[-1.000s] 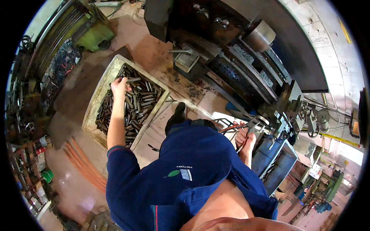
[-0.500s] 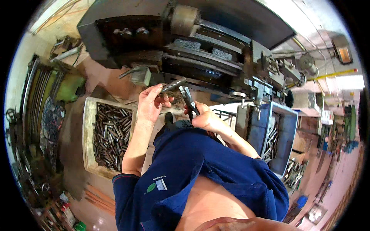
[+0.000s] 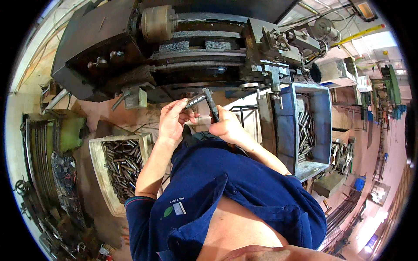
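Both hands grip things: left hand [image 3: 173, 119] a grey metal rod [image 3: 195, 100], right hand [image 3: 227, 126] dark calipers [image 3: 212, 105].

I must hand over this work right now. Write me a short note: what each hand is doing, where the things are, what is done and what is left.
Left hand: holds a short metal rod by its near end.
Right hand: holds a dark caliper-like measuring tool, its top end at the rod.
Both are raised in front of the lathe.
Cream crate of rods lies on the floor to the left; grey bin with rods stands to the right.
Done: one rod is picked up and at the tool.
Left: many rods lie in the cream crate.
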Available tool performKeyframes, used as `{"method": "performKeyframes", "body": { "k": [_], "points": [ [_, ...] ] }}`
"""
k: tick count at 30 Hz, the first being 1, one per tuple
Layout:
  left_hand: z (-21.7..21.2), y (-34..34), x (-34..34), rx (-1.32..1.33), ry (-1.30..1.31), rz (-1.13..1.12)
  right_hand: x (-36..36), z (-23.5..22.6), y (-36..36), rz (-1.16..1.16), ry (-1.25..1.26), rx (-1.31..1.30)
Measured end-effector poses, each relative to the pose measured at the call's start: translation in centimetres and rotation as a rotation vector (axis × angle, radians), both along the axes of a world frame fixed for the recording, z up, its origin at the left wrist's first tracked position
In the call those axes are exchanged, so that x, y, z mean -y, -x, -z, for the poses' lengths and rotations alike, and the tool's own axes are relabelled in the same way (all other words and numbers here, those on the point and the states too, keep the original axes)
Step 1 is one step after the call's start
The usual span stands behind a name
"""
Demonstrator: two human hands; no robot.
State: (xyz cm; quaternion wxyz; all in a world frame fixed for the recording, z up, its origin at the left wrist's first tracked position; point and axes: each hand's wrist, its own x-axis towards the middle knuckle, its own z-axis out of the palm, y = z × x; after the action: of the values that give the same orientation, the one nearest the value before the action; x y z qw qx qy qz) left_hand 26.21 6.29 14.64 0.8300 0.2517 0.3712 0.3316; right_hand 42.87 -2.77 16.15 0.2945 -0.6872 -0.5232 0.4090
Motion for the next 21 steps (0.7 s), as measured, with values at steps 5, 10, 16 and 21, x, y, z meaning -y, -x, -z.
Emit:
{"method": "performKeyframes", "body": {
  "k": [5, 10, 16, 21],
  "points": [
    [2.2, 1.6, -1.9, -0.064, -0.099, 0.013, -0.2, 0.0, 0.3, 0.038, 0.036, 0.132],
    [4.0, 2.7, -3.0, -0.005, -0.145, -0.017, -1.1, 0.7, 0.9, 0.261, 0.065, -0.361],
    [4.3, 2.5, -4.2, 0.163, -0.154, 0.013, -1.2, 4.1, 0.2, 0.361, 0.031, -0.669],
    [3.9, 2.0, -5.8, 0.220, -0.223, 0.083, -1.8, 4.2, 0.0, 0.443, -0.022, -0.796]
  ]
}}
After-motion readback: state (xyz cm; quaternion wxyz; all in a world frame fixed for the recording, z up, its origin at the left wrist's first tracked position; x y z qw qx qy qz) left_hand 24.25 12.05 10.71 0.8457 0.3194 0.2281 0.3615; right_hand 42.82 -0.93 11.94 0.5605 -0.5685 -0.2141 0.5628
